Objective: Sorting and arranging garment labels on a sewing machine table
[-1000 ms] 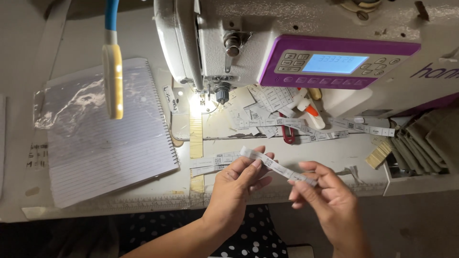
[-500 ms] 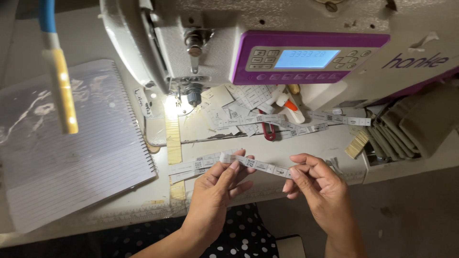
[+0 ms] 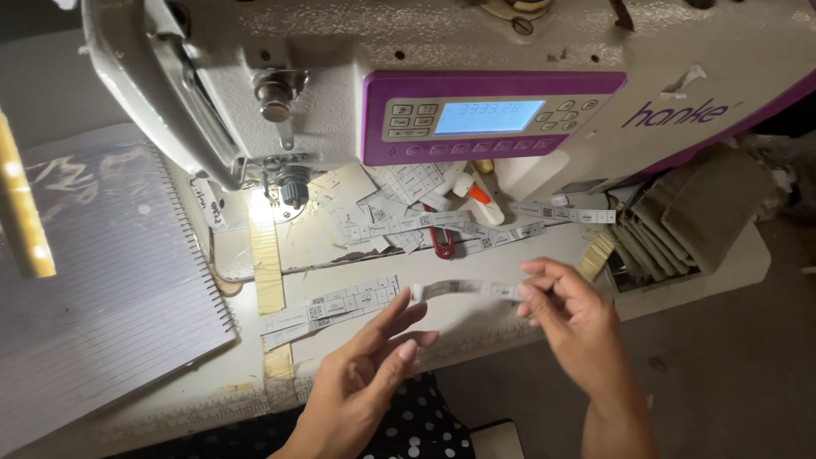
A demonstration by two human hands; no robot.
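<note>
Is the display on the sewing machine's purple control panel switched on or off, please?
On. The display in the purple control panel glows light blue with figures showing, and a lamp lights the machine bed beneath the needle.

I see a pale table (image 3: 476,319) lit by the machine's small lamp (image 3: 259,204), with dim grey floor (image 3: 731,374) at right

White label strip (image 3: 463,290) near table edge; blue screen (image 3: 487,116) above

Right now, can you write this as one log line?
left hand: open, fingertips by label strip | right hand: pinching strip end | strip: above table | sewing machine: behind
</note>
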